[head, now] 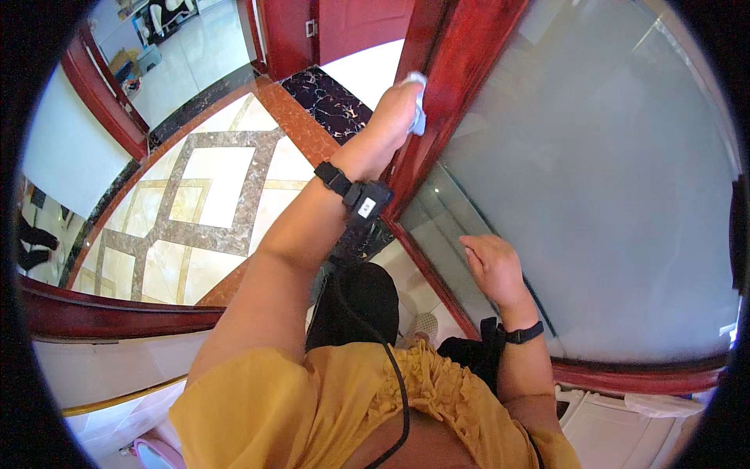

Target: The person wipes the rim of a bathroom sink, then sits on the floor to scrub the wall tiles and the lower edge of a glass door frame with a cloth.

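My left hand reaches forward and presses a pale, crumpled cloth against the red wooden door frame. Much of the cloth lies behind the fingers. My right hand is raised in front of the glass panel, low in the view, with its fingers curled. The inside of its palm is hidden, and whether it touches the glass is unclear.
Patterned stone floor lies to the left, with a dark marble threshold ahead. A red door stands beyond. White panelled furniture is at lower right, and a black cable hangs before my body.
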{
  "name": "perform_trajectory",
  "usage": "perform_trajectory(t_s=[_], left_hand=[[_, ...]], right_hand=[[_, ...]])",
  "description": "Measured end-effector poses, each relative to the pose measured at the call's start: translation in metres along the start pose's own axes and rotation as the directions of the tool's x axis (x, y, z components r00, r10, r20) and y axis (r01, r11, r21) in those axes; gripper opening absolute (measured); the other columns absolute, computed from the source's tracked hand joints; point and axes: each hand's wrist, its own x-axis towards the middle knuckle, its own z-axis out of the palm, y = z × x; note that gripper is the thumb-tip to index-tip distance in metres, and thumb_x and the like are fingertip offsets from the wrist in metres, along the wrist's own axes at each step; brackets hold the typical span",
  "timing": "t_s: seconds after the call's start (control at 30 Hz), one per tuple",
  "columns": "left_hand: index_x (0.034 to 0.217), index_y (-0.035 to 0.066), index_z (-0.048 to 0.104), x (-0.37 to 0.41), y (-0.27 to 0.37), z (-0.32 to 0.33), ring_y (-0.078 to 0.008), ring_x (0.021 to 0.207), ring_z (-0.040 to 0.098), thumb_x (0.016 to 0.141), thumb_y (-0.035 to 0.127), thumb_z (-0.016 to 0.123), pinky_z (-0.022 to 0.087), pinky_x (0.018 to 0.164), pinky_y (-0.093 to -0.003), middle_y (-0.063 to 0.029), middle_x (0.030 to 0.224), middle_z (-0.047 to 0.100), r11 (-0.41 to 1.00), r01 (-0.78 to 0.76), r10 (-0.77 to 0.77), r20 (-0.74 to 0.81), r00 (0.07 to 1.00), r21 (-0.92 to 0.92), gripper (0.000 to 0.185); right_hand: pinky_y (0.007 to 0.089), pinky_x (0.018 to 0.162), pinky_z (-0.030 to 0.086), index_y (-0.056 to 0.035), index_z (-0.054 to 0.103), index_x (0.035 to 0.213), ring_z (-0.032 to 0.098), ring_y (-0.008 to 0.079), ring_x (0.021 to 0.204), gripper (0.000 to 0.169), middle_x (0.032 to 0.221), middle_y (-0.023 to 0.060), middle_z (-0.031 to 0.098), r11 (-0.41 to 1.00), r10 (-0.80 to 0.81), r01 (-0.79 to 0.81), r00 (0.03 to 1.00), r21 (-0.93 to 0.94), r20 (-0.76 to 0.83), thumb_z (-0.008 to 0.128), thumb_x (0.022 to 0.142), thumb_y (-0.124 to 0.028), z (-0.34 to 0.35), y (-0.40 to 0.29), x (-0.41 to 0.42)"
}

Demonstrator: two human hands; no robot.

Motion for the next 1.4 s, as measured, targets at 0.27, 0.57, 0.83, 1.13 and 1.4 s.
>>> perform_trajectory(t_s=[0.27,0.57,0.83,1.13,1.4], left_hand=[[0.148,-0.011,0.020,-0.041,0.000,0.086,-0.0480,0.146,0.014,0.099,0.032,0.036,0.010,0.120,-0.0503,-0.0351,0.155,0.015,0.357,-0.484,0.712,0.103,0.695,0.799,0.067],[0.150,-0.010,0.019,-0.090,-0.170,0.061,-0.0424,0.149,0.009,0.101,0.025,0.029,0.004,0.122,-0.0466,-0.0308,0.158,0.013,0.749,-0.180,0.477,-0.331,0.814,0.637,0.061],[0.145,-0.014,0.028,-0.104,-0.343,-0.025,-0.0374,0.145,0.025,0.103,0.022,0.031,0.013,0.122,-0.0408,-0.0279,0.153,0.030,0.829,0.054,0.339,-0.578,0.742,0.556,0.056],[0.118,0.001,0.058,-0.090,-0.497,-0.145,-0.0294,0.097,0.058,0.101,0.038,0.036,0.045,0.087,-0.0416,-0.0164,0.111,0.061,0.876,0.432,-0.480,-0.476,0.736,-0.215,0.046],[0.099,0.000,0.066,-0.102,-0.558,-0.192,-0.0385,0.081,0.070,0.092,0.022,0.057,0.056,0.070,-0.0483,-0.0192,0.088,0.072,0.351,0.453,-0.180,-0.415,0.892,0.820,0.024]], right_hand=[[0.0442,0.078,0.053,-0.0040,0.069,0.102,0.065,0.0377,0.087,0.016,0.095,0.0182,0.068,0.996,0.033,-0.031,0.999,0.085,-0.022,0.062,0.088,-0.009,0.002,-0.006,0.005],[0.0412,0.075,0.052,-0.0046,0.067,0.105,0.064,0.0363,0.085,0.017,0.092,0.0161,0.067,0.983,0.103,-0.104,0.995,0.153,0.016,0.063,0.089,-0.008,0.005,-0.002,-0.003],[0.0413,0.076,0.052,-0.0059,0.067,0.106,0.064,0.0360,0.087,0.018,0.096,0.0156,0.068,0.981,0.107,-0.127,0.984,0.144,0.139,0.063,0.088,-0.007,0.009,-0.002,-0.005],[0.0392,0.074,0.052,-0.0035,0.068,0.105,0.065,0.0340,0.085,0.021,0.093,0.0146,0.068,0.980,0.128,-0.158,0.966,0.123,0.224,0.065,0.085,-0.002,0.011,0.010,-0.008],[0.0402,0.075,0.052,-0.0026,0.067,0.107,0.065,0.0351,0.085,0.023,0.093,0.0156,0.068,0.983,0.021,-0.059,0.977,0.174,0.213,0.065,0.084,0.000,0.008,0.004,0.000]])
